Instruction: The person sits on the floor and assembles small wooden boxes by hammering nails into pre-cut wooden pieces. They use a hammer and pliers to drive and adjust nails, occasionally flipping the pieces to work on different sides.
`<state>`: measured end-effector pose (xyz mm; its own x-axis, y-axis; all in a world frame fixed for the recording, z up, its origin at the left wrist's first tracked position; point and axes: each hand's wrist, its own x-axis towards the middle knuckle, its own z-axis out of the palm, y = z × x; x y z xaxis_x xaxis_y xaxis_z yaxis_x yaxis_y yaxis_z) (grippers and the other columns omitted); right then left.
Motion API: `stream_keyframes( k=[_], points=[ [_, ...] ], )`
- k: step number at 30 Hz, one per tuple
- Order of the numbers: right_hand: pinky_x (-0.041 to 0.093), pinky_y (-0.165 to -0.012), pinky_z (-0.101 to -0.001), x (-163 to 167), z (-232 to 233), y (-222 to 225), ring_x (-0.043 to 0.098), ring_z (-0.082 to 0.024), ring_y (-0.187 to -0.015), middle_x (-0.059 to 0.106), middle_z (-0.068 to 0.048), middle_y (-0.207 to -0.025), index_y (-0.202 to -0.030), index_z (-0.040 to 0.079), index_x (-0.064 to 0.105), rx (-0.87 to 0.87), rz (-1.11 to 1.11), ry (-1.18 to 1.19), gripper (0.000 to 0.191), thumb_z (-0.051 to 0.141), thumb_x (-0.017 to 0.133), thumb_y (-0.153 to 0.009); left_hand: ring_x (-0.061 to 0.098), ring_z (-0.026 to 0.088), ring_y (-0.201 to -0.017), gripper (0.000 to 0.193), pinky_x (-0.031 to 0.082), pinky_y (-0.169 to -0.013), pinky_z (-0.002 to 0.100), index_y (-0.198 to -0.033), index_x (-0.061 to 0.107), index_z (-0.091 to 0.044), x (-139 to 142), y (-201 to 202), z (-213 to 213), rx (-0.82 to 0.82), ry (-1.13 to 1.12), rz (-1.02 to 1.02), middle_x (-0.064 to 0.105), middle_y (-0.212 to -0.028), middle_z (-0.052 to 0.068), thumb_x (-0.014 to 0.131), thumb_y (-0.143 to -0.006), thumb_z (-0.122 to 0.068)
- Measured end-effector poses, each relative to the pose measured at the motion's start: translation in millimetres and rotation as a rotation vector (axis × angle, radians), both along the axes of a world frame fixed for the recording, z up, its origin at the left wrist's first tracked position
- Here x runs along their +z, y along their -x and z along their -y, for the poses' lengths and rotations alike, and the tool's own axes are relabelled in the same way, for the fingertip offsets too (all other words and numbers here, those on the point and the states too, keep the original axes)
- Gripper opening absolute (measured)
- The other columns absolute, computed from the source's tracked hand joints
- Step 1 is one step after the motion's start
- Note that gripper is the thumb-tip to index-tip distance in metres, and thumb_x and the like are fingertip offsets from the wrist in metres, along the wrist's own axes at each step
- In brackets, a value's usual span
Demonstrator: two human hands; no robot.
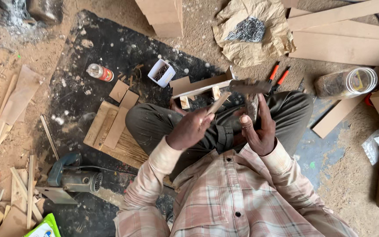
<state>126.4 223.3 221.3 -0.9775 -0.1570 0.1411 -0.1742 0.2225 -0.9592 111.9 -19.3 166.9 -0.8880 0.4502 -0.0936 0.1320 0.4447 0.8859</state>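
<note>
Seated posture is seen from above; legs are crossed on a black mat (110,48) spread over a sawdust-covered floor (198,35).

Left hand (189,129): the grip is closed around the lower end of a pale wooden stick (218,104), apparently a tool handle. The stick is angled up and away from the hand toward a small wooden frame (202,85) that is laid across the knees. The upper end of the stick is seen just beside the frame; contact cannot be told.

Right hand (257,131): the fingers are wrapped on a dark, blurred object (252,105), held upright in front of the trousers. A dark flat head (251,87) is seen above it, close to the right end of the frame. What the object is cannot be told from the blur.

Surroundings are noted as follows. A white cup of nails (162,73) is stood on the mat just beyond the frame's left end, with a small can (100,72) farther left. Two orange-handled pliers (278,75) are laid just past the right knee. A heap of nails on crumpled brown paper (251,30) is found toward the far edge of the floor. A clear plastic jar (347,82) is lying on its side at the right, near long boards (347,44). A power tool (73,177) is rested on the mat's near left corner, and offcuts (5,193) are scattered at the left.
</note>
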Motion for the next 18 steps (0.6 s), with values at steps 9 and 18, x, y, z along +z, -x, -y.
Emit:
stream_keyframes(
  k=[9, 18],
  points=[
    [0.039, -0.048, -0.021, -11, 15, 12, 0.047, -0.004, -0.054, 0.061, 0.001, -0.084, -0.167, 0.007, 0.025, -0.116, 0.179, 0.365, 0.072, 0.013, 0.064, -0.106, 0.054, 0.029, -0.097, 0.084, 0.036, -0.099, 0.065, -0.155, 0.039, -0.014, 62, -4, -14, 0.155, 0.462, -0.645, 0.052, -0.108, 0.012, 0.081, -0.086, -0.037],
    [0.041, -0.048, -0.0209, -67, -13, 25, 0.051, -0.005, -0.057, 0.071, -0.003, -0.101, -0.168, 0.008, 0.023, -0.182, 0.262, 0.271, 0.068, 0.015, 0.058, -0.11, 0.052, 0.033, -0.106, 0.093, 0.041, -0.099, 0.059, -0.158, 0.041, -0.014, 67, -1, -9, 0.152, 0.416, -0.595, 0.051, -0.116, 0.013, 0.089, -0.08, -0.034]
  ],
)
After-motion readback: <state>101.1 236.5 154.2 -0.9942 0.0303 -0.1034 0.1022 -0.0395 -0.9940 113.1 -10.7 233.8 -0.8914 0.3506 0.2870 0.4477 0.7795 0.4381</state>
